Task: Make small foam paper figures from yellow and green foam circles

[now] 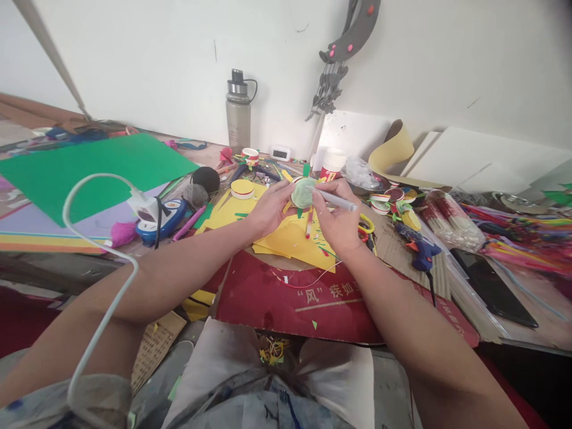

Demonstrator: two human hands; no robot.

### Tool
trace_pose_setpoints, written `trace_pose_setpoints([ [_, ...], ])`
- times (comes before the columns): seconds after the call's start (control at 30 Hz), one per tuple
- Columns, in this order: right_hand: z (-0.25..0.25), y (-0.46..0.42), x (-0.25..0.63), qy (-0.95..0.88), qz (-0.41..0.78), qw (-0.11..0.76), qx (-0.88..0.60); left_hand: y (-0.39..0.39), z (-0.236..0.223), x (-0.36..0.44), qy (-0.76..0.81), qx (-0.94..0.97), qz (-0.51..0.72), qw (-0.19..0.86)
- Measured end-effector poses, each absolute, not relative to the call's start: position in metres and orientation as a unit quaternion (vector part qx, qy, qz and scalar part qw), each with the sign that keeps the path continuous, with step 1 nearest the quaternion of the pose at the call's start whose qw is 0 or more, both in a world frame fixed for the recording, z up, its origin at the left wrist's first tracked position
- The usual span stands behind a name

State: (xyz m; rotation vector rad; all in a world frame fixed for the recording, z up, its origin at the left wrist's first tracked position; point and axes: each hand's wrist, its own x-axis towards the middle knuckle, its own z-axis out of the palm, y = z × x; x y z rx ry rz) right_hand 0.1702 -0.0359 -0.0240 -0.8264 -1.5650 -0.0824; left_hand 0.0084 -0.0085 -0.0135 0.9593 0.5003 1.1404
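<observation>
My left hand [273,205] holds the left edge of a small round green craft piece [303,193], which has yellow and green paper strips sticking out around it. A white marker pen [335,200] is pinched in my right hand [336,219], its front end at the face of the green piece; the exact tip is hidden by my fingers. Beneath both hands lie yellow paper sheets [274,245] with green scraps on them. Just right of my right hand are yellow-handled scissors [367,224], partly covered.
A red printed board [268,298] covers the near table edge. A blue glue gun [422,253] and a black phone [494,287] lie at right. A grey bottle [238,116] and red-white paper cups [333,162] stand behind. A white cable [129,280] crosses my left arm.
</observation>
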Motion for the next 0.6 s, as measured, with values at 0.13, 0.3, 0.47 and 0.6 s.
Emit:
trace_pose_setpoints([
  [0.13,-0.025,-0.036,0.171,-0.697,-0.014,0.624,-0.353,-0.009,-0.016,0.007,0.215,0.454,0.499,0.706],
  [0.3,-0.021,-0.037,0.173,-0.698,-0.011,0.611,-0.374,-0.006,-0.016,0.007,0.225,0.429,0.517,0.706],
  [0.47,-0.018,-0.036,0.176,-0.641,-0.008,0.686,-0.344,-0.001,-0.013,0.009,0.236,0.358,0.533,0.729],
  [0.6,-0.021,-0.030,0.178,-0.620,0.025,0.697,-0.358,0.004,-0.014,0.008,0.248,0.321,0.545,0.734],
])
